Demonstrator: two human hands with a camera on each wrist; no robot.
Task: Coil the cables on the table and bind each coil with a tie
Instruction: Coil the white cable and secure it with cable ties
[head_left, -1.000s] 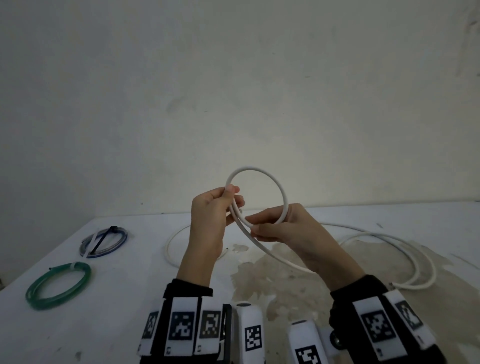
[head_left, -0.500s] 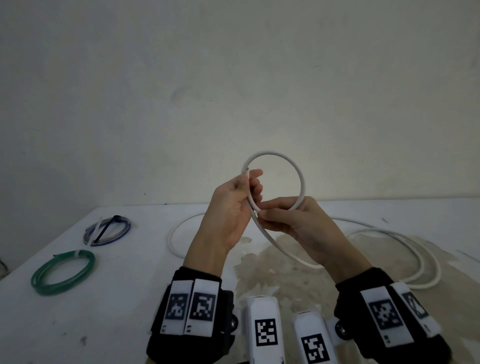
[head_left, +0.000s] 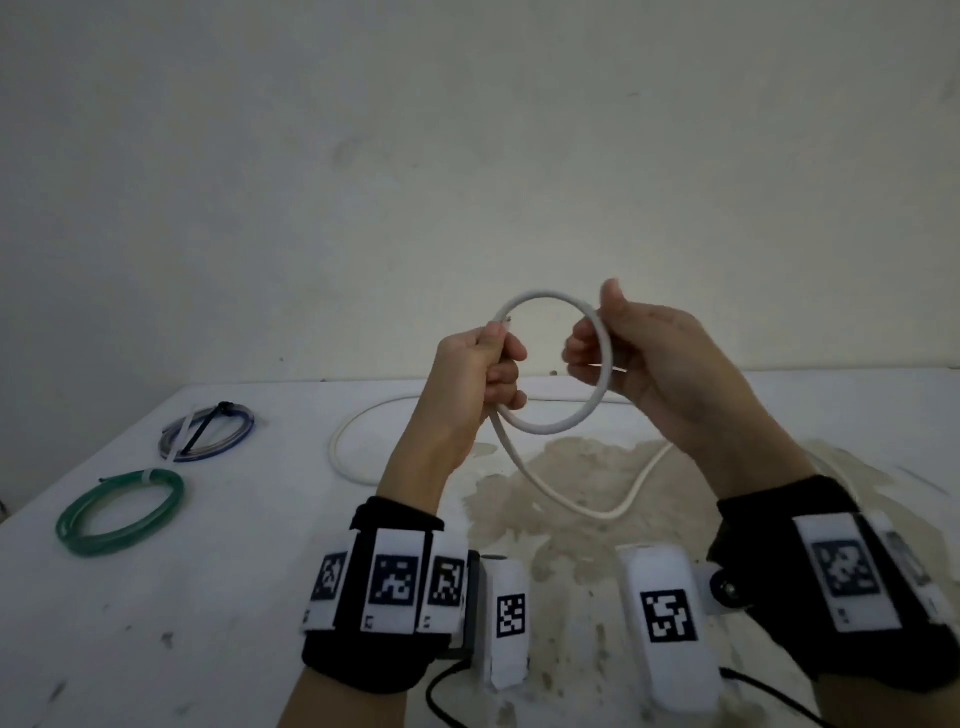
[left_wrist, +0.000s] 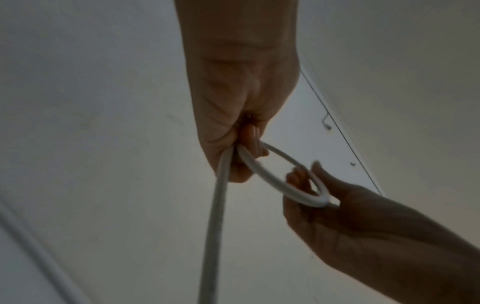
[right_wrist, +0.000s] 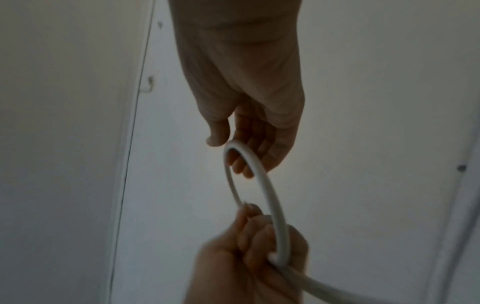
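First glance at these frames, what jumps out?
A single loop of white cable held up mid-frame, the left hand gripping its crossing, the right hand on the opposite side. Its slack trails onto the stained table. Far left lie two tied coils: green coil and blue coil.

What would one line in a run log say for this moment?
step: coiling white cable | left hand: grips loop crossing | right hand: holds loop's far side | done: green coil, blue coil tied

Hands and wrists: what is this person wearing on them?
Both hands are bare, the left hand and the right hand. Each wrist wears a black band carrying white tags printed with black square codes. A white boxy device, also tagged, sits beside each band, trailing a black cable.
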